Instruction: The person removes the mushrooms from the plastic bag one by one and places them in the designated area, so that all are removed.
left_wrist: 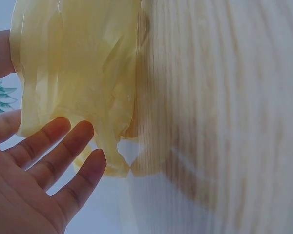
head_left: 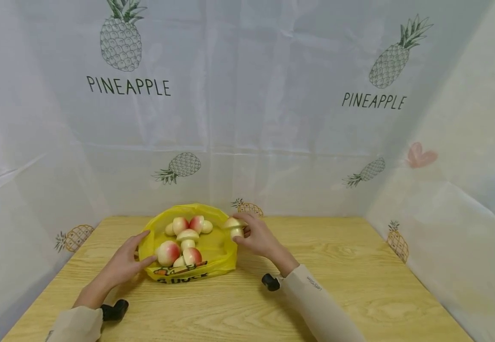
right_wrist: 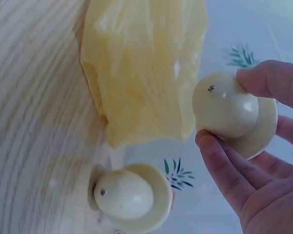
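Observation:
A yellow plastic bag [head_left: 227,260] lies with its mouth spread on the table, several toy mushrooms [head_left: 187,235] inside it, some with red-tinged caps. At the bag's left rim, my left hand [head_left: 123,260] has its thumb and index finger spread apart, their tips reaching over the edge. The other left fingers are loosely extended outside the bag in the left wrist view. My right hand [head_left: 259,236] grips a cream toy mushroom [right_wrist: 227,107] between thumb and fingers, beside the bag's right rim.
Another cream mushroom [right_wrist: 127,195] rests on the wooden table [head_left: 316,266] near the bag in the right wrist view; the head view does not plainly show it. A pale curtain [head_left: 269,118] printed with pineapples hangs behind the table and along its sides.

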The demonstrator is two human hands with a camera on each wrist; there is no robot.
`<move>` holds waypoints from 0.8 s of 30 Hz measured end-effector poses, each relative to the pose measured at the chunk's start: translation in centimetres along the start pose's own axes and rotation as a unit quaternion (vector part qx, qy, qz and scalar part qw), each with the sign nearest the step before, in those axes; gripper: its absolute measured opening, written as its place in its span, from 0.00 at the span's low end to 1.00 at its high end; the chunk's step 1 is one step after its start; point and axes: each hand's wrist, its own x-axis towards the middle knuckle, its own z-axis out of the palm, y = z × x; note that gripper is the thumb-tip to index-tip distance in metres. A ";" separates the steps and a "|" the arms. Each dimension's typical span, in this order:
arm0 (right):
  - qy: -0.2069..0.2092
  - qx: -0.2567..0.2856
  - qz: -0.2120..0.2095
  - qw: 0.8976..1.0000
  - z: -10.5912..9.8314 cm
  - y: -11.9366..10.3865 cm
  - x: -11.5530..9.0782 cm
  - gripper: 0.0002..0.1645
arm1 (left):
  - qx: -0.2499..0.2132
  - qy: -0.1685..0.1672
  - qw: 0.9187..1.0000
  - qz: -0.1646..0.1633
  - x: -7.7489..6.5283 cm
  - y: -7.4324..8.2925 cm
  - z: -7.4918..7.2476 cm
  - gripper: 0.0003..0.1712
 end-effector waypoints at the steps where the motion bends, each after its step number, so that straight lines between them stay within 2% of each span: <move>1: 0.002 0.001 0.002 1.000 -0.2 0.1 -0.2 0.33 | 0.000 0.001 1.000 0.000 0.0 0.0 0.0 0.46; 11: 0.017 0.002 0.015 1.000 -1.9 1.2 -0.8 0.35 | 0.014 0.008 1.000 -0.001 -0.1 -0.2 0.0 0.46; 18: 0.036 0.011 0.054 0.998 -3.3 2.0 -1.0 0.36 | 0.010 0.008 1.000 0.004 -0.1 -0.3 -0.4 0.45; 24: 0.050 0.020 0.085 0.995 -4.4 3.6 -1.3 0.37 | 0.011 0.004 1.000 -0.002 -0.1 -0.1 -0.3 0.45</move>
